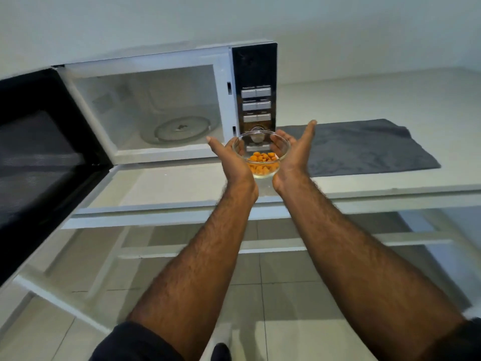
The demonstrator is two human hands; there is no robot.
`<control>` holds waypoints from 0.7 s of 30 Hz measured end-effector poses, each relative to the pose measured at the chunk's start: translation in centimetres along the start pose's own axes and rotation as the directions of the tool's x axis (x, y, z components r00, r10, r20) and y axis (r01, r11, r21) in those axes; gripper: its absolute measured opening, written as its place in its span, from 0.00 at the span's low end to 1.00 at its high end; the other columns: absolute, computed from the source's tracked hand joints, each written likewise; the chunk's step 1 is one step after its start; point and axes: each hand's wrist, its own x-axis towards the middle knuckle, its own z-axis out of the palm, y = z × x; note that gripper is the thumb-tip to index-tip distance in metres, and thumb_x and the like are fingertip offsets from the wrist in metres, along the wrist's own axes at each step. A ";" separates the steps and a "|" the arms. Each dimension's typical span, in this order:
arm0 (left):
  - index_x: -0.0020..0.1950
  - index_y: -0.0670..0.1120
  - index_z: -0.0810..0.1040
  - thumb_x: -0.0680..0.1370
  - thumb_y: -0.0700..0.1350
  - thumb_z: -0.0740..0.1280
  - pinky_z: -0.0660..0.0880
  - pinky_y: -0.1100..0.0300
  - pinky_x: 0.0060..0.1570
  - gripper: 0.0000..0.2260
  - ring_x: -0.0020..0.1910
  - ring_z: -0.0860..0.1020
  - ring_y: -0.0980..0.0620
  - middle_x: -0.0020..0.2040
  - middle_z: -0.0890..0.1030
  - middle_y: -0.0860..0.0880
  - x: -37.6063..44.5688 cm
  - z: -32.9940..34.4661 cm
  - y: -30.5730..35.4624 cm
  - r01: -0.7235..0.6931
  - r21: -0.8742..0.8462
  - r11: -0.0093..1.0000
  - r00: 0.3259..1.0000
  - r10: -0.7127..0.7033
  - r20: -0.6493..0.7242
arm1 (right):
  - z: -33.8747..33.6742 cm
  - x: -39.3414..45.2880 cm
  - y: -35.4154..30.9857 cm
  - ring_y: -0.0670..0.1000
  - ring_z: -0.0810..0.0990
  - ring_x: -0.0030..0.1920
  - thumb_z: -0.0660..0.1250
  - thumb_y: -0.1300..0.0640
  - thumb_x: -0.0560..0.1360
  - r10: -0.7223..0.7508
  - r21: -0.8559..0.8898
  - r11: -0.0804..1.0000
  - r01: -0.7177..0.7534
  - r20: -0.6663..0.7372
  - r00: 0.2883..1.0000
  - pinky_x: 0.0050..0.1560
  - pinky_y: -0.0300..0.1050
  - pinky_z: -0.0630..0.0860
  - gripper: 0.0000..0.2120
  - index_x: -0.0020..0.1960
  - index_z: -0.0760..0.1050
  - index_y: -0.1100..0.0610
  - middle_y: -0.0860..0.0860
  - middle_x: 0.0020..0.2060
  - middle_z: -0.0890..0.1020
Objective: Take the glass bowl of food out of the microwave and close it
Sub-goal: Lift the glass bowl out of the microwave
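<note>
A clear glass bowl with orange food pieces in it is held between both palms, above the table in front of the microwave's control panel. My left hand cups its left side and my right hand cups its right side, thumbs pointing up. The white microwave stands open with only its glass turntable inside. Its black door swings out wide to the left.
A grey cloth mat lies on the white table right of the microwave. The table's front edge runs below my wrists, with a lower rail and tiled floor beneath. A pale wall is behind.
</note>
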 end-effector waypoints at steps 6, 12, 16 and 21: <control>0.69 0.44 0.73 0.78 0.69 0.43 0.66 0.50 0.68 0.37 0.64 0.74 0.49 0.59 0.79 0.48 -1.6 5.0 -3.9 0.057 0.049 0.997 0.991 -0.062 0.123 | -5.3 1.6 -3.2 0.54 0.78 0.63 0.47 0.29 0.77 -0.085 0.044 0.995 0.092 -0.148 0.985 0.69 0.54 0.68 0.38 0.60 0.79 0.58 0.55 0.58 0.83; 0.71 0.45 0.71 0.77 0.70 0.45 0.70 0.50 0.66 0.37 0.63 0.77 0.49 0.63 0.80 0.45 -1.1 9.5 -6.9 0.124 0.116 0.986 0.964 -0.147 0.221 | -9.1 3.9 -6.1 0.53 0.78 0.60 0.47 0.29 0.77 -0.149 0.038 0.986 0.165 -0.266 0.952 0.69 0.57 0.68 0.38 0.61 0.79 0.58 0.51 0.53 0.83; 0.68 0.46 0.74 0.77 0.71 0.45 0.74 0.52 0.59 0.36 0.60 0.78 0.49 0.60 0.81 0.47 -0.5 11.8 -8.3 0.184 0.134 0.974 0.940 -0.214 0.265 | -10.6 5.5 -7.4 0.52 0.77 0.60 0.47 0.29 0.77 -0.161 0.013 0.985 0.173 -0.310 0.937 0.69 0.59 0.67 0.38 0.62 0.78 0.58 0.52 0.54 0.82; 0.69 0.44 0.73 0.77 0.71 0.45 0.69 0.46 0.68 0.38 0.66 0.74 0.46 0.65 0.79 0.44 1.1 14.1 -9.8 0.223 0.182 0.958 0.899 -0.274 0.341 | -12.0 8.0 -8.2 0.52 0.77 0.59 0.48 0.30 0.78 -0.192 -0.014 0.980 0.200 -0.360 0.913 0.67 0.56 0.70 0.36 0.63 0.78 0.57 0.51 0.54 0.82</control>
